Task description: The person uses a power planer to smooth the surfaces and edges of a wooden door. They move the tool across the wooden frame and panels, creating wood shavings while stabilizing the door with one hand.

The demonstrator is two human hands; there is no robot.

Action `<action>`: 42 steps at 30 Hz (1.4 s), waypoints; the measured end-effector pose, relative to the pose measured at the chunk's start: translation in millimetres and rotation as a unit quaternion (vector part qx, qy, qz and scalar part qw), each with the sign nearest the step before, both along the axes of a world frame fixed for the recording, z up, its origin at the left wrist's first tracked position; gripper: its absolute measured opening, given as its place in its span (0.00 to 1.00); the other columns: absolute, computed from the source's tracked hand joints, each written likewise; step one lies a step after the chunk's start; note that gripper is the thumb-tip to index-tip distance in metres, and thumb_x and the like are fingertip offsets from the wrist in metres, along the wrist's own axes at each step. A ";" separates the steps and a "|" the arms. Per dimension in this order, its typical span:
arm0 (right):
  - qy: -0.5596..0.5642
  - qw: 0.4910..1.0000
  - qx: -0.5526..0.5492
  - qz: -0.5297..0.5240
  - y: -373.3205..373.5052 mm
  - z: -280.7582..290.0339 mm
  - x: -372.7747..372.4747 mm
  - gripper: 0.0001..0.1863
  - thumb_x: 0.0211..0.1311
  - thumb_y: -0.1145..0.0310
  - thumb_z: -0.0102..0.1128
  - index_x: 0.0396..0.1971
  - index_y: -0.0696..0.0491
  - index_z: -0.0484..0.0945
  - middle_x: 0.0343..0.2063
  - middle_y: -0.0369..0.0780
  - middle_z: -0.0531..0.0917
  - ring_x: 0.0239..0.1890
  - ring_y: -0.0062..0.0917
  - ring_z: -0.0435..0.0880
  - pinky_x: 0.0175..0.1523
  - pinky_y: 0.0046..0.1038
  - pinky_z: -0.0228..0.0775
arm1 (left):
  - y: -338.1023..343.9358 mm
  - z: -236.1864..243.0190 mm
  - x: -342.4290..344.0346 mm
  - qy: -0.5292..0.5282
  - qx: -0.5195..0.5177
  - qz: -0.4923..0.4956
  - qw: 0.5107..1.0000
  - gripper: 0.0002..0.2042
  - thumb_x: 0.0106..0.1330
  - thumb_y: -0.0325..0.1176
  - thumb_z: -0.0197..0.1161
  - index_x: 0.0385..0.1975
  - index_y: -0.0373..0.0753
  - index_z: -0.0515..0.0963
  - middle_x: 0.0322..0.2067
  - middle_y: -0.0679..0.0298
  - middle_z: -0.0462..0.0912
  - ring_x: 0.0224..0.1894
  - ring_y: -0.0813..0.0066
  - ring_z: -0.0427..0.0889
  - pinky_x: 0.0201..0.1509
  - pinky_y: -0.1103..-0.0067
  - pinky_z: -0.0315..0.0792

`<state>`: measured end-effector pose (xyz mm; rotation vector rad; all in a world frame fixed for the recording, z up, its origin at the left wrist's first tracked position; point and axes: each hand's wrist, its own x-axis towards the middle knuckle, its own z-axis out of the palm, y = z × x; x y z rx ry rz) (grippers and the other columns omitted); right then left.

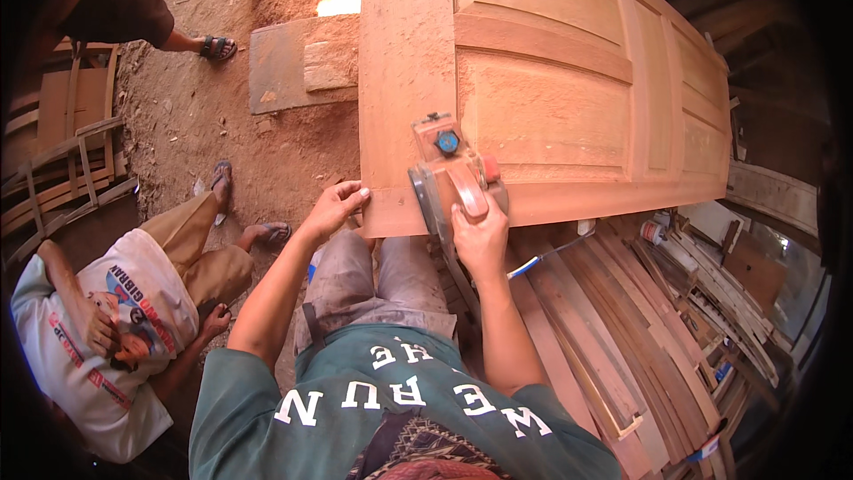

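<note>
While right hand [480, 236] grips handle of power planer [453, 173] at near corner of wooden door [569, 89], left hand [336, 209] lies spread, steadying near edge. Planing apparently just begun; stile ahead seemingly unworked.

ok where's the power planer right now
In the head view the power planer sits just right of centre on the near end of the wooden door, gripped by the right hand; the left hand rests on the door's near-left corner.
</note>
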<state>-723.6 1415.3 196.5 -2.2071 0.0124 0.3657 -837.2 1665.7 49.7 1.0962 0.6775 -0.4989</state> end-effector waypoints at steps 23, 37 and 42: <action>0.090 0.978 -0.055 0.179 -30.0 34.1 -4.2 0.10 0.60 0.76 0.73 0.41 0.61 0.86 0.30 0.40 0.89 0.35 0.18 0.85 0.45 0.29 0.80 | 49.1 -21.4 -30.8 -0.065 0.108 0.175 0.976 0.20 0.86 0.41 0.56 0.64 0.32 0.80 0.53 0.55 0.90 0.55 0.70 0.87 0.62 0.72 0.80; 0.038 0.857 -0.063 0.510 -85.2 8.4 78.7 0.11 0.60 0.73 0.75 0.42 0.57 0.87 0.36 0.49 0.90 0.37 0.37 0.92 0.45 0.34 0.81 | -170.5 88.3 175.4 -0.310 0.353 -0.264 0.842 0.30 0.82 0.51 0.49 0.30 0.31 0.88 0.34 0.40 0.89 0.40 0.37 0.89 0.49 0.50 0.80; 0.049 0.827 -0.082 0.554 -61.6 4.9 99.2 0.14 0.58 0.75 0.73 0.45 0.55 0.86 0.36 0.52 0.89 0.39 0.46 0.91 0.45 0.39 0.81 | -146.3 69.7 167.0 -0.242 0.404 -0.198 0.860 0.28 0.81 0.49 0.52 0.31 0.31 0.88 0.34 0.38 0.88 0.40 0.36 0.88 0.50 0.51 0.81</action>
